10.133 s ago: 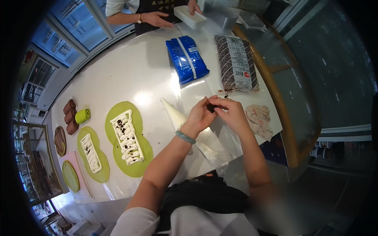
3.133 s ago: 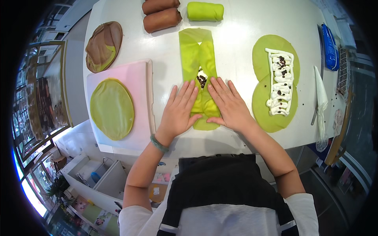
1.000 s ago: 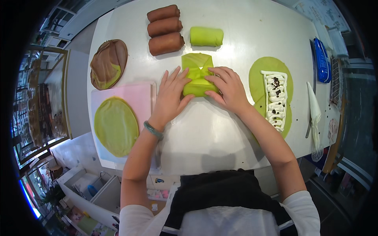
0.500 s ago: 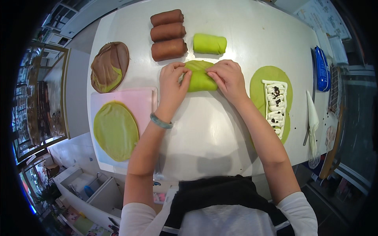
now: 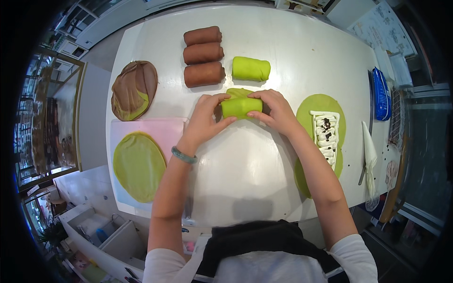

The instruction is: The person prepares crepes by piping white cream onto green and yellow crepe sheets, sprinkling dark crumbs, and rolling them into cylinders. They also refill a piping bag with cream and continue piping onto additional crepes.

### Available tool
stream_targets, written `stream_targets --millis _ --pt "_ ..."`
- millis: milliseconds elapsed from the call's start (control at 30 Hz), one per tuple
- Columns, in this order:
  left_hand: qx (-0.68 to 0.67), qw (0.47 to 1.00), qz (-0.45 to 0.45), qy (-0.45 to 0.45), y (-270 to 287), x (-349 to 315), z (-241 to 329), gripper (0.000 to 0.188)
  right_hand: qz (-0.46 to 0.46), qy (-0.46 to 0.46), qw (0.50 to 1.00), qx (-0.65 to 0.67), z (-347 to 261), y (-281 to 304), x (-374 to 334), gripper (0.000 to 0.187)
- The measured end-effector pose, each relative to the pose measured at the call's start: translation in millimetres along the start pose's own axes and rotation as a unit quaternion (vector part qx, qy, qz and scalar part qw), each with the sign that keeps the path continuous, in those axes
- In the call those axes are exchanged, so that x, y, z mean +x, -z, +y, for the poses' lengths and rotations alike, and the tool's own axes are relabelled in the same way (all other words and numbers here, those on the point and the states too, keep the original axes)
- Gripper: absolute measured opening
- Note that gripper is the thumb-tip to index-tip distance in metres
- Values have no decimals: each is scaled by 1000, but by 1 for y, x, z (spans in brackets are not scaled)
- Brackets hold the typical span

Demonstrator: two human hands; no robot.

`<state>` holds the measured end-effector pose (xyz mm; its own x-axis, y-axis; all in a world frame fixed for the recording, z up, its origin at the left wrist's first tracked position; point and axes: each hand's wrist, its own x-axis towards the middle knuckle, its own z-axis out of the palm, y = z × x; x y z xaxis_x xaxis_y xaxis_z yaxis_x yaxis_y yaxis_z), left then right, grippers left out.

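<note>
Between my two hands lies a green crepe roll (image 5: 241, 108) on the white table, a short flap of its sheet still flat on the far side. My left hand (image 5: 207, 115) grips its left end, thumb on the near side and fingers over the far side. The same grip on the right end comes from my right hand (image 5: 276, 111). A finished green roll (image 5: 251, 69) sits just beyond. To the right, a green crepe (image 5: 306, 106) bears a block of piped white cream (image 5: 326, 134) dotted with dark crumbs, partly hidden by my right forearm.
Several brown items stand far left of centre: stacked rolls (image 5: 204, 74) and a pile of brown crepes (image 5: 135, 87). Green crepes (image 5: 139, 165) rest on a pink board (image 5: 174, 129). At the right are a piping bag (image 5: 370, 155), a long spatula (image 5: 362, 177) and a blue packet (image 5: 381, 94).
The sheet has been rolled further away from me into a rounder roll. My fingers have moved from pinching its edges to holding both ends. The whole view has shifted slightly.
</note>
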<state>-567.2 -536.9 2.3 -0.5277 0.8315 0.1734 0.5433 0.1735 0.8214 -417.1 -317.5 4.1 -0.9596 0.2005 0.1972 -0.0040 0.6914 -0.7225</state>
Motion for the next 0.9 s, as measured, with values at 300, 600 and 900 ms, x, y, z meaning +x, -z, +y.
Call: stream_targets --millis 300,600,900 --pt "43 994 95 -22 -14 2 6 47 -2 -48 999 -11 -11 2 2 44" --pt "218 969 -7 -115 3 10 13 67 -19 122 987 -105 3 -1 4 70" --pt "345 914 41 -209 24 99 45 61 30 171 967 -189 1 68 69 62"
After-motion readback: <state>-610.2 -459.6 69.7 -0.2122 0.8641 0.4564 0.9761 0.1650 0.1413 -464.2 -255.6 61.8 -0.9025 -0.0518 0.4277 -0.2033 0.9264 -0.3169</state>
